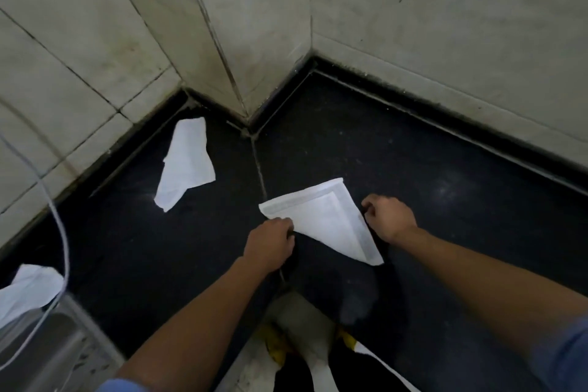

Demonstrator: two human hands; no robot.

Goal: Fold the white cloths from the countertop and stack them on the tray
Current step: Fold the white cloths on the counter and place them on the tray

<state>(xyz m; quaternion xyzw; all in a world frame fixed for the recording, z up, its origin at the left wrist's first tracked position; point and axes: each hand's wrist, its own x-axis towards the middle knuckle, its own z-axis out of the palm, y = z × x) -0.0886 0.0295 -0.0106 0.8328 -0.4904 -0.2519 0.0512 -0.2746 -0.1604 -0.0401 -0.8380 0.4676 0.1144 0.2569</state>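
Observation:
A white cloth [327, 219] folded into a triangle lies flat on the black countertop [445, 194] in front of me. My left hand [270, 243] pinches its left edge with curled fingers. At the cloth's right edge my right hand [386, 216] grips with fingers curled. A second white cloth [186, 165], loose and crumpled, lies further back on the left near the wall corner. A third white cloth [27, 289] rests at the far left on a metal tray [60, 350].
Tiled walls [413, 25] close the countertop at the back and on the left, meeting in a corner. A thin white cable [63, 239] hangs down at the left. The counter's front edge and the floor show below my arms.

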